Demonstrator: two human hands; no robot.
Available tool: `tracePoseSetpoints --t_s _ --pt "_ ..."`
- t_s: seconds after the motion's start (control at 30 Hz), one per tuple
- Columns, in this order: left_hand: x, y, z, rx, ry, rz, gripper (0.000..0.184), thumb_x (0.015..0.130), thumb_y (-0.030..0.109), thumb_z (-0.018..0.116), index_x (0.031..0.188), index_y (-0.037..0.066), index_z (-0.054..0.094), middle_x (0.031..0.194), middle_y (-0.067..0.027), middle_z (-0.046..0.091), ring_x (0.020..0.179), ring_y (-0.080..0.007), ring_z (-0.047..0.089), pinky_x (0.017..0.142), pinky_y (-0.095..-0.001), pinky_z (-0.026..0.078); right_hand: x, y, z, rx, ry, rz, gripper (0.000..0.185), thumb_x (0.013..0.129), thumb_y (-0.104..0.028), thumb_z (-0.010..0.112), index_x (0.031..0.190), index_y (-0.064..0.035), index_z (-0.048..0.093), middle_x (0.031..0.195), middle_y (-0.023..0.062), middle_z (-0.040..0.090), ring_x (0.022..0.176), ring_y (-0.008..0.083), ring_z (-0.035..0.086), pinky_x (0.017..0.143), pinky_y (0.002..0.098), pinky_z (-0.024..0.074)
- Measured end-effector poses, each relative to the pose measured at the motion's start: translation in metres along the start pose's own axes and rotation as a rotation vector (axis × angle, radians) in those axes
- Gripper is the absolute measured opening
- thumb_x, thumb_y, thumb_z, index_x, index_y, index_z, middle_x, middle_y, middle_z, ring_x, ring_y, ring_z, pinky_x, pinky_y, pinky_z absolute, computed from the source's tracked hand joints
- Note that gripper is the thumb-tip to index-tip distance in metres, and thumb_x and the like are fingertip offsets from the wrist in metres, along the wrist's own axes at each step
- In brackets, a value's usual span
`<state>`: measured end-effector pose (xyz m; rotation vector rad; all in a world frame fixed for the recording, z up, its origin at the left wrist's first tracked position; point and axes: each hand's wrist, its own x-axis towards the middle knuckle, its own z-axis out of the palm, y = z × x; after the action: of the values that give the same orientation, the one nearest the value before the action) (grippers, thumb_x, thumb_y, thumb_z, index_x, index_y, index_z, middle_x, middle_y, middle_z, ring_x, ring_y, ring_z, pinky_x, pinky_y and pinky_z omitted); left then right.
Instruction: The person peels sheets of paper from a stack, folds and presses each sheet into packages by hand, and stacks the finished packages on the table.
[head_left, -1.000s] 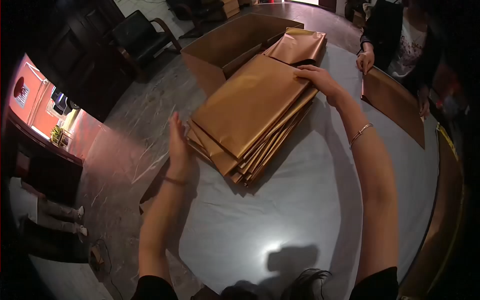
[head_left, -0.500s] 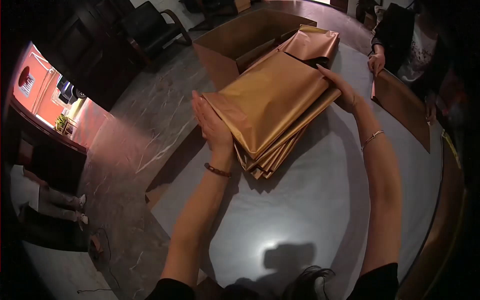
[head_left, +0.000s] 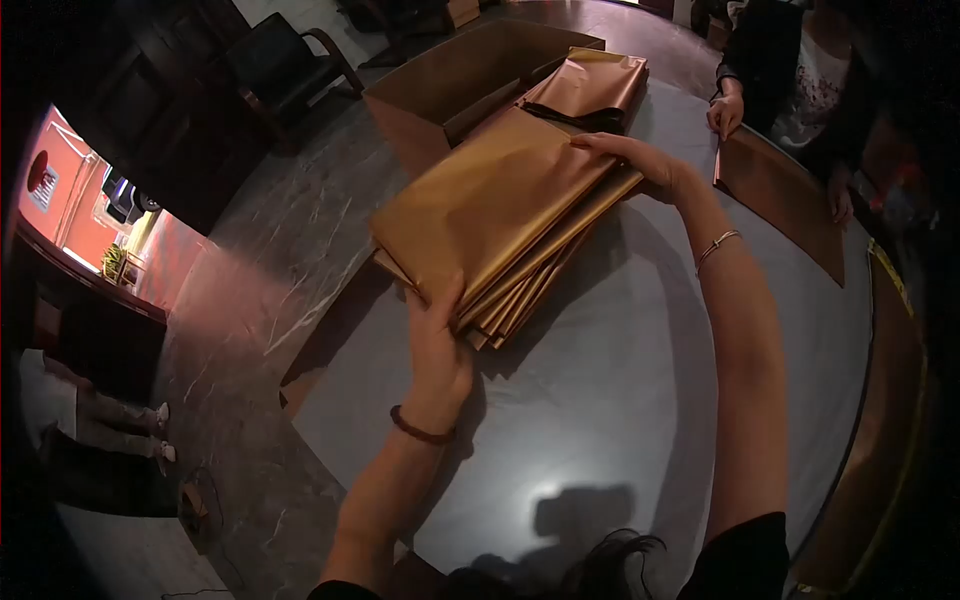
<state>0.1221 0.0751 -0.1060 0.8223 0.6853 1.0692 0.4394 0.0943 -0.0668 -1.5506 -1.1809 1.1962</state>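
Note:
A stack of folded gold, foil-like sheets (head_left: 490, 200) lies on the grey-covered table, its near edges showing several layers. My left hand (head_left: 438, 335) grips the stack's near left corner, thumb on top and fingers out of sight underneath. At the far right edge, my right hand (head_left: 640, 163) holds the stack, fingers over the top surface; its thumb is hidden. Just beyond lies a second pile of the same shiny material, more copper in tone (head_left: 595, 80).
An open cardboard box (head_left: 410, 125) stands behind the stack on the left. Across the grey table surface (head_left: 590, 420), another person's hand (head_left: 727, 112) holds a brown cardboard panel (head_left: 785, 200). Black armchairs (head_left: 290, 75) and a marbled floor (head_left: 300, 220) are beyond.
My left hand has gone from lying flat against the stack's left side to gripping its near corner. My right hand's fingers have come further over the top.

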Motion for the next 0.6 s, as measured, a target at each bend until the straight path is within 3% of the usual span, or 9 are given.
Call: tracePoseSetpoints --t_s 0.07,0.13,0.3,0.4,0.5,0.53,0.6 --pt "-0.004 -0.014 0.021 0.019 0.146 0.084 0.069 0.088 0.008 0.061 0.143 0.01 0.019 0.132 -0.0094 0.04 0.12 -0.022 0.045 0.1 -0.0366 0.041 0.009 0.016 -0.001 0.177 0.006 -0.046 0.056 0.088 -0.051 0.051 0.13 -0.0148 0.051 0.115 0.0024 0.058 0.097 0.0136 0.058 0.086 0.0278 0.0467" --pt "0.002 -0.022 0.026 0.025 0.122 0.142 0.07 0.088 0.008 0.06 0.143 0.01 0.018 0.132 -0.0103 0.04 0.119 -0.0224 0.045 0.1 -0.0366 0.042 0.013 0.025 -0.006 0.495 -0.001 -0.066 0.065 0.087 -0.06 0.049 0.128 -0.0104 0.052 0.118 0.0056 0.058 0.102 0.0173 0.059 0.09 0.031 0.046" --pt "0.028 -0.039 0.026 0.041 0.159 0.221 0.071 0.086 0.006 0.06 0.143 0.008 0.017 0.13 -0.0114 0.041 0.118 -0.0236 0.046 0.099 -0.0355 0.043 0.019 0.031 -0.011 0.641 0.063 -0.11 0.073 0.086 -0.068 0.041 0.127 -0.0084 0.052 0.118 0.0076 0.059 0.105 0.0188 0.059 0.092 0.0333 0.0465" --pt "0.053 -0.045 0.028 0.081 0.198 0.237 0.072 0.086 0.006 0.061 0.143 0.007 0.017 0.129 -0.0111 0.041 0.115 -0.0228 0.047 0.098 -0.0342 0.042 0.029 0.037 -0.007 0.779 0.216 -0.209 0.077 0.085 -0.073 0.034 0.129 -0.0117 0.051 0.117 0.0073 0.059 0.109 0.0186 0.056 0.097 0.0386 0.0419" --pt "0.06 -0.048 0.031 0.183 0.239 0.186 0.075 0.086 0.008 0.062 0.144 0.007 0.014 0.129 -0.011 0.041 0.114 -0.0225 0.047 0.096 -0.0333 0.042 0.027 0.04 0.003 0.751 0.663 -0.246 0.091 0.08 -0.081 0.027 0.139 -0.0135 0.04 0.135 0.0126 0.045 0.126 0.0297 0.038 0.103 0.0502 0.0243" --pt "0.061 -0.05 0.032 0.175 0.225 0.213 0.076 0.086 0.009 0.062 0.144 0.007 0.014 0.128 -0.011 0.041 0.113 -0.0226 0.047 0.096 -0.0335 0.042 0.029 0.04 0.009 0.631 0.749 -0.288 0.088 0.083 -0.076 0.031 0.143 -0.0114 0.031 0.141 0.0151 0.037 0.128 0.0311 0.035 0.104 0.0477 0.0243" --pt "0.055 -0.048 0.036 0.13 0.178 0.216 0.075 0.085 0.009 0.062 0.144 0.008 0.015 0.128 -0.011 0.042 0.113 -0.023 0.047 0.097 -0.0345 0.042 0.05 0.04 0.018 0.466 0.781 -0.583 0.086 0.086 -0.072 0.035 0.144 -0.0093 0.029 0.145 0.0187 0.028 0.13 0.0328 0.032 0.107 0.0464 0.0224"
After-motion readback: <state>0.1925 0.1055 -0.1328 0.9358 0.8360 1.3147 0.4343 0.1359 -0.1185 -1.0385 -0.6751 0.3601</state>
